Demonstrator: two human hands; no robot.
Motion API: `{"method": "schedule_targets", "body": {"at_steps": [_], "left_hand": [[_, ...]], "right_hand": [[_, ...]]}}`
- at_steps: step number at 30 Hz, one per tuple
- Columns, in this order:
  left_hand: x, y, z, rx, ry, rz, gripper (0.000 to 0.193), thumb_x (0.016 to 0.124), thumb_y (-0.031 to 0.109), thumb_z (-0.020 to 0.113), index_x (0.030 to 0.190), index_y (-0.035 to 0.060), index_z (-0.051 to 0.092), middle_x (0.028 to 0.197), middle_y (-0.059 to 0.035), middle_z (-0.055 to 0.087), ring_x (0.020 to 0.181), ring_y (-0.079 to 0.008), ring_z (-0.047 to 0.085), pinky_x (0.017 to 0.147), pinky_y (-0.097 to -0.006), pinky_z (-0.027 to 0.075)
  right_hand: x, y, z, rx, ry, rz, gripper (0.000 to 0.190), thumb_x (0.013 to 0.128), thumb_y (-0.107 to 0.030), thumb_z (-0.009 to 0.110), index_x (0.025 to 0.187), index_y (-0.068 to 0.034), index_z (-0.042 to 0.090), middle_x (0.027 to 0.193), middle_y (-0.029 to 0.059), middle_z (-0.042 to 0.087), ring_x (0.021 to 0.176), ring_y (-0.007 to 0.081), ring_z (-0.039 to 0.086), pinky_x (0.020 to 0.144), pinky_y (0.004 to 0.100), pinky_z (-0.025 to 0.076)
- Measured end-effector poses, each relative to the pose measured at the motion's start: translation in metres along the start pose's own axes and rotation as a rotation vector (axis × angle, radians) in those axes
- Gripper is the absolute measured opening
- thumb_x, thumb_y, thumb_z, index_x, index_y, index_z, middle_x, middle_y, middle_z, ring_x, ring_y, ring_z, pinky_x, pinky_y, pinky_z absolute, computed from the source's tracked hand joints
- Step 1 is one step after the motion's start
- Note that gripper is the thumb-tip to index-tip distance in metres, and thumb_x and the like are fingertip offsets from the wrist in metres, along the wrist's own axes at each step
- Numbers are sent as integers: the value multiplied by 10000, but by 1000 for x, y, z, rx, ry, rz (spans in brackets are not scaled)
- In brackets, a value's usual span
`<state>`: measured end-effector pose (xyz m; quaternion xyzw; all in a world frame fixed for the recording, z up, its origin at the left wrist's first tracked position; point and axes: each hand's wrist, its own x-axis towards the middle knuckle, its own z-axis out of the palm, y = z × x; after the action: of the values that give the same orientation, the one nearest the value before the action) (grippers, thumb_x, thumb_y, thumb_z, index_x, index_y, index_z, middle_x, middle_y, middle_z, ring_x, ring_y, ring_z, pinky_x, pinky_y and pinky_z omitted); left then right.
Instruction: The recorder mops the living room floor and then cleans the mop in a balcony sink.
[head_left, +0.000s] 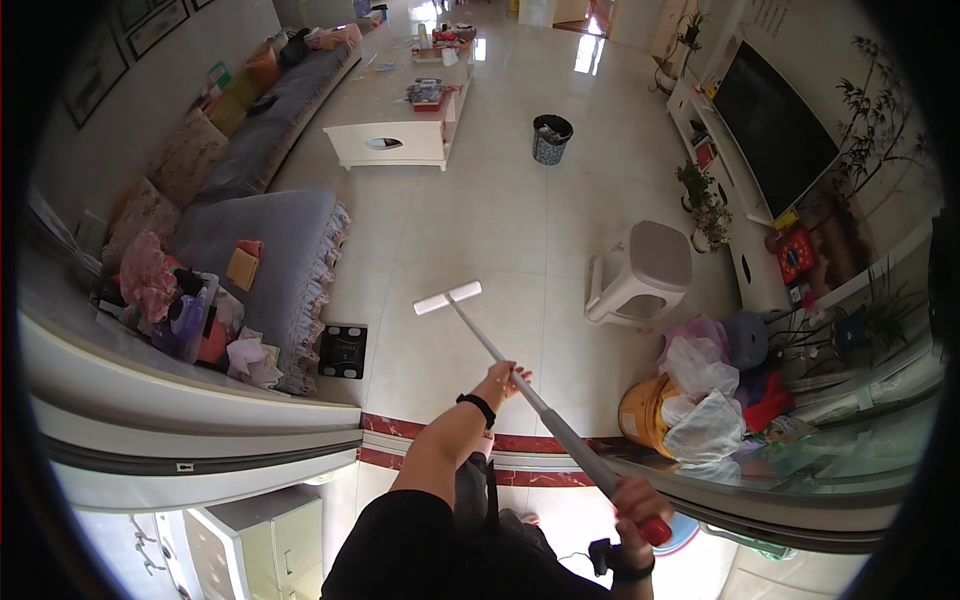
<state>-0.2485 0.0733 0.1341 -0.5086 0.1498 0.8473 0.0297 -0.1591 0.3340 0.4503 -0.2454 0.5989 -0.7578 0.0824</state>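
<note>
A long grey pole (571, 441) runs from the lower right up to a flat white mop head (447, 298), which rests on the pale tiled floor. My left hand (511, 378), below a black wristband, is around the thinner middle part of the pole. Near the red-tipped end, my right hand (640, 504) is closed on the thick upper part of the handle. The mop head lies ahead of my feet, beyond the dark red threshold strips (544, 445) of a doorway.
A black bathroom scale (343, 351) lies beside the sofa (247, 247) at left. To the right stand a plastic stool (660, 255) and a yellow bucket (639, 412) with plastic bags. Farther off are a wastebasket (550, 148), a coffee table (397, 135) and potted plants (705, 210) by the TV cabinet.
</note>
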Motion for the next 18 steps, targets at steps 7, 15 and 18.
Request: {"method": "schedule_targets", "body": {"at_steps": [7,15,18], "left_hand": [[4,130,21,-114,-27,168,147,791,148,430,848,15,404,732,-103,446,675,-284,542,568,-447,484],[11,148,28,361,86,304,179,748,71,436,862,-64,404,718,-137,456,550,-256,516,498,-432,528],[19,122,20,481,192,341,285,711,67,470,904,-120,376,712,-194,488,492,-280,533,381,-407,487]], "right_hand": [[115,152,100,-139,-233,-47,176,670,56,603,694,-46,461,776,72,531,824,213,524,884,395,341],[134,172,133,-212,-127,34,166,674,50,603,662,-30,459,736,66,522,830,216,526,846,360,371],[111,137,117,-184,-123,57,165,679,55,594,654,-31,456,739,70,519,818,208,520,855,370,362]]}}
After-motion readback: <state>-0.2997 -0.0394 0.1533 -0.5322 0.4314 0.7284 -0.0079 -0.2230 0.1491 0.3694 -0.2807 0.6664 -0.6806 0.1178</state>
